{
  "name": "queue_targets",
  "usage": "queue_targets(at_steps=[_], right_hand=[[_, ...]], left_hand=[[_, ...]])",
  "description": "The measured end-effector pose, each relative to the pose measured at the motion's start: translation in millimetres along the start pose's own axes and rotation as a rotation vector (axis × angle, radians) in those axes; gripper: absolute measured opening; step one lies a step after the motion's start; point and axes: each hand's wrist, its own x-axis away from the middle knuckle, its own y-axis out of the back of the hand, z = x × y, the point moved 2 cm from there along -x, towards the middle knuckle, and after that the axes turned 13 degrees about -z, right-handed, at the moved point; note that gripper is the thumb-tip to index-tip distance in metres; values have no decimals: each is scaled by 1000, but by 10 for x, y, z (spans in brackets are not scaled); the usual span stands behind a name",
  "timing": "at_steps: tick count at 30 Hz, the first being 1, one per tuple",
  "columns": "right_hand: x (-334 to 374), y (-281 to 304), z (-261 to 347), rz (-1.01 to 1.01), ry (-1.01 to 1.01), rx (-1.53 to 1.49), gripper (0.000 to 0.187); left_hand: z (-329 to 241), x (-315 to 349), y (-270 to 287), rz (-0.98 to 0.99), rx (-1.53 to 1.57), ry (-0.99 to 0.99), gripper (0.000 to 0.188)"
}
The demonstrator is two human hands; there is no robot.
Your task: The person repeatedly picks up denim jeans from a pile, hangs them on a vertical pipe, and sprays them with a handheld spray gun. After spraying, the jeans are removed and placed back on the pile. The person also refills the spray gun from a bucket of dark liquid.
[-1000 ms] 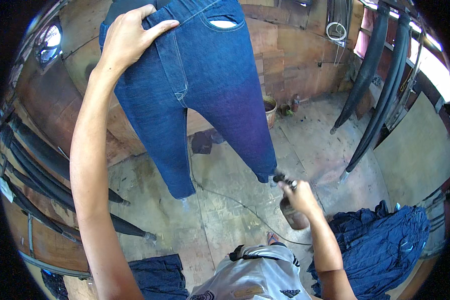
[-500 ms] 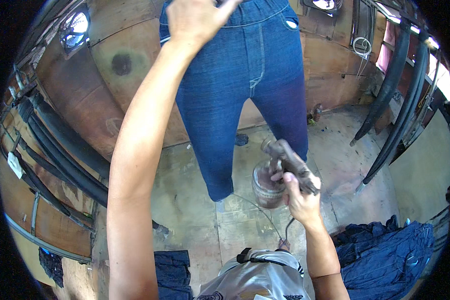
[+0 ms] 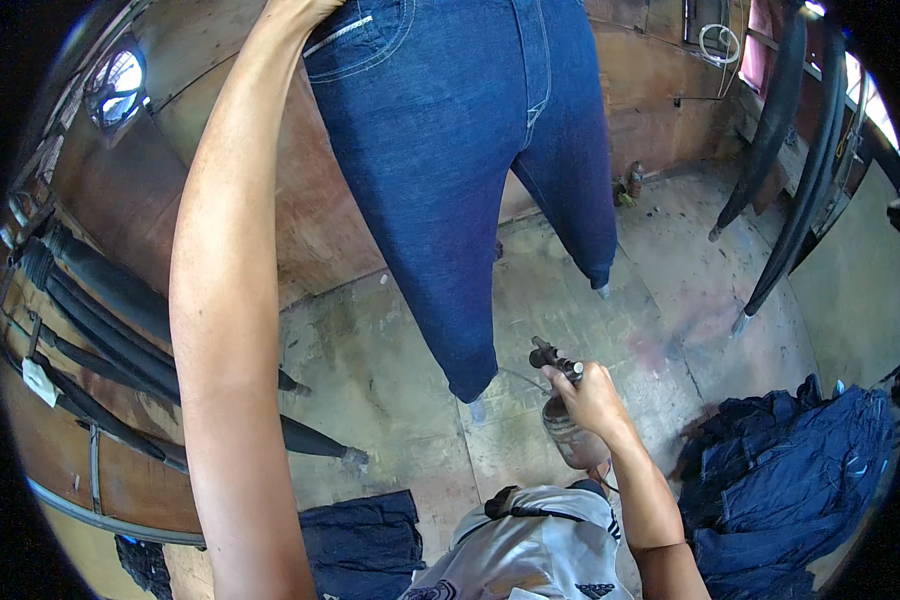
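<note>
Jeans hang at 12 o'clock. L hand at their top, approx 11 — mostly cut off, can't tell grip. R hand grasps spray gun w/ jar, approx 4 — near jeans' closer leg.

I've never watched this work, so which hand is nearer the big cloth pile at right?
Right. The right hand, holding the spray gun, is left of the pile; the left hand is farther off, at the picture's top edge by the jeans.
</note>
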Motion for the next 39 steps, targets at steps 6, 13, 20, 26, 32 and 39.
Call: queue_targets(at_steps=[6, 13, 20, 26, 32, 39], right_hand=[[184, 210, 506, -279, 250, -452, 40], [327, 362, 639, -337, 179, -673, 44], [107, -143, -6, -136, -63, -33, 37], [281, 121, 356, -314, 209, -207, 43], [579, 453, 861, -514, 403, -646, 46], [495, 48, 195, -254, 72, -231, 41]], left_hand=[[-144, 62, -11, -36, -126, 1, 78], [-264, 160, -183, -275, -532, 98, 102], [-398, 237, -431, -435, -750, 102, 114], [-415, 250, -577, -430, -803, 131, 121], [-467, 254, -570, -382, -801, 161, 120], [-504, 251, -400, -351, -729, 143, 116]])
